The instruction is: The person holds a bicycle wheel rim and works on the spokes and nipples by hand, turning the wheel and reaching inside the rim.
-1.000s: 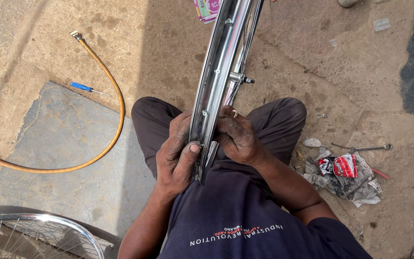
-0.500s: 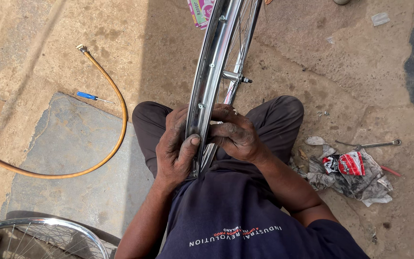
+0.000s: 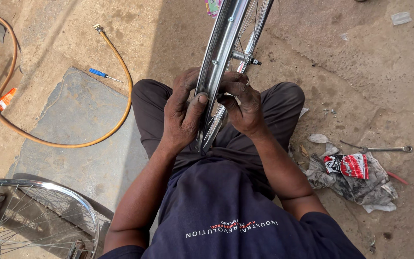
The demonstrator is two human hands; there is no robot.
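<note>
Head view: left hand (image 3: 184, 114) and right hand (image 3: 242, 103) both clamp the chrome wheel rim (image 3: 219, 62), upright at centre between the knees. Greasy fingers could slip; the rim might tip toward 12 o'clock. Counted: two wheels, second (image 3: 39, 216) at 7 o'clock; one hose (image 3: 73, 141), one screwdriver (image 3: 99, 73), one spanner (image 3: 384, 149).

chrome bicycle wheel rim (image 3: 221, 52), bright and spoked, stands on edge between the knees, running from the lap up and out of the top of view. left hand (image 3: 182, 112) grips its left flank with the thumb pressed on the rim's inner channel; right hand (image 3: 241, 103) clasps the right flank, fingers in among the spokes. hub axle (image 3: 246, 58) sticks out just above the right-hand grip; small holes dot the channel above the thumb.
</note>
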